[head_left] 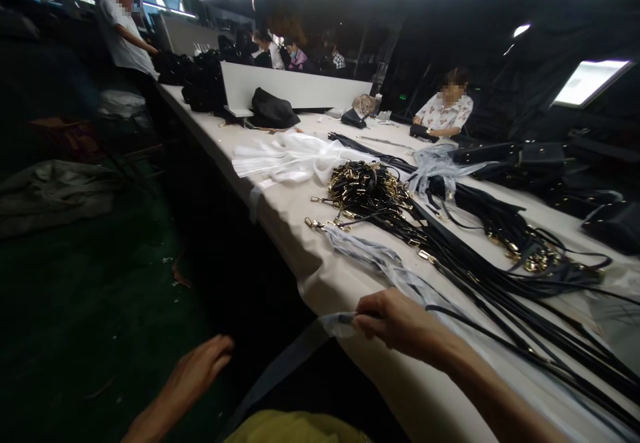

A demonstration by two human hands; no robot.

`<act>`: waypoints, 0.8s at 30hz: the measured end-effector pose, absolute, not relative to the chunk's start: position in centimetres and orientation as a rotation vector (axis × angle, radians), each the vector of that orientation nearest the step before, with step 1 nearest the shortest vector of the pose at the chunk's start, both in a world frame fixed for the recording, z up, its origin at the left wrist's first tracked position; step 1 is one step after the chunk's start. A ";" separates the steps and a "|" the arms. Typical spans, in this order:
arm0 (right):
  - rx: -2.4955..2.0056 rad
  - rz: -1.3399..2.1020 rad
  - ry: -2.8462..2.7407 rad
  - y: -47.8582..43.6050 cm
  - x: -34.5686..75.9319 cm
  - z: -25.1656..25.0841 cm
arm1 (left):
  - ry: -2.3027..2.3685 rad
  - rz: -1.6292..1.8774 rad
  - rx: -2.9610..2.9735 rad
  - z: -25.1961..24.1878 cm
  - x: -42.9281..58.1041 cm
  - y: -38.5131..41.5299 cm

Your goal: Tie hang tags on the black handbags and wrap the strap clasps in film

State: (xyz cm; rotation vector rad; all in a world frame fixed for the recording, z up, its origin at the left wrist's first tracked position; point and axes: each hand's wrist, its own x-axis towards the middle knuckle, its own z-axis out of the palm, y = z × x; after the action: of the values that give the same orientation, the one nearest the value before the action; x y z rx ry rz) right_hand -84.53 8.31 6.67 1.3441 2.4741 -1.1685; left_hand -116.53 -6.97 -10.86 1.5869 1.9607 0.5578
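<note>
My right hand is closed at the table's front edge, pinching the end of a clear plastic sleeve. Something dark shows inside the sleeve near my fingertips, and its other end hangs down toward my lap. Off the table, to the left, my left hand is apart from the sleeve, fingers stretched forward and thumb loose, with nothing visible in it. Just beyond my right hand lie black straps in plastic sleeves. Behind them is a heap of black straps with gold clasps.
White sleeves are piled on the long table. More black straps spread to the right, near black bags. A black cloth bag rests by a white partition. A person sits across the table; another stands far left.
</note>
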 end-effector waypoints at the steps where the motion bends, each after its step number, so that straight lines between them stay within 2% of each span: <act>1: 1.326 -1.078 2.518 8.0 -85.1 6.8 | 1.882 0.644 1.624 -9.6 -115.4 -5.3; 4: 1.287 -0.912 2.623 7.3 -86.1 7.2 | 1.383 0.934 1.838 -5.0 -110.4 -0.1; 7: 1.330 -0.879 2.654 7.0 -85.1 7.6 | 1.062 0.794 1.902 -2.2 -105.9 2.8; 10: 1.356 -0.931 2.595 7.2 -82.7 8.2 | 1.056 0.688 1.813 -2.4 -104.4 3.4; 15: 1.426 -0.993 2.504 7.6 -79.8 8.5 | 1.078 0.764 1.721 -2.9 -105.4 2.9; 21: 1.211 -0.319 2.788 5.2 -81.6 8.1 | 0.905 0.657 1.286 -2.2 -104.0 3.3; 24: 1.195 -0.125 2.777 4.1 -82.6 7.7 | 0.804 0.627 1.175 -2.5 -103.1 3.7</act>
State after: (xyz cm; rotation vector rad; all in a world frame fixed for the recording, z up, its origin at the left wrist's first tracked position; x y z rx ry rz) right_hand -82.63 4.15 7.65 1.1946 2.7768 -0.1252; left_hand -103.14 3.70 -2.49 1.1749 0.8036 0.6268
